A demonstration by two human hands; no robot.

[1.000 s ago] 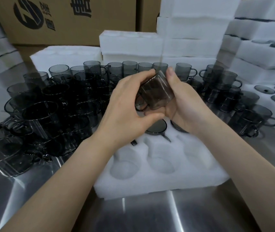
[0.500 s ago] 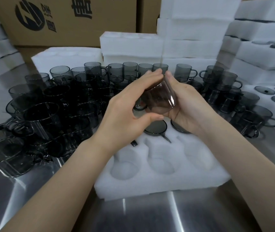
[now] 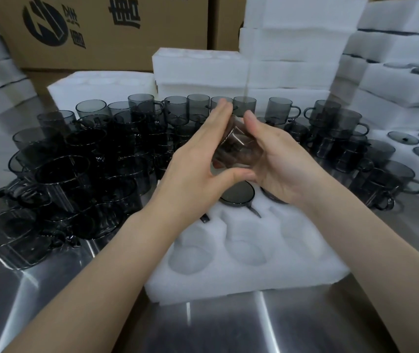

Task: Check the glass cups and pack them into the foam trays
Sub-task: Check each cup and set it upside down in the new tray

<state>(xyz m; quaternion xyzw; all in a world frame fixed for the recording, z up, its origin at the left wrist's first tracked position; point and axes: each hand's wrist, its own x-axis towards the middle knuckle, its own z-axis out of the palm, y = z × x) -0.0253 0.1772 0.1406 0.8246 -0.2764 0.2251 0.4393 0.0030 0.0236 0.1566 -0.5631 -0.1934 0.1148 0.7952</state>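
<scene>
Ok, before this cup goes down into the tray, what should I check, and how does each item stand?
1. Grip on the cup: ok, left hand and right hand both hold it.
2. Cup free of flaws: cannot tell, dark glass, partly covered.
3. Free pocket in the foam tray: ok, front pockets empty.
4. Packed cup seated in its pocket: ok.
5. Held cup upright: not ok, tilted.

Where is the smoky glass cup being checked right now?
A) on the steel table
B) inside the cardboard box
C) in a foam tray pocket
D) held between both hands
D: the left hand and right hand grip the cup above the foam tray.
</scene>
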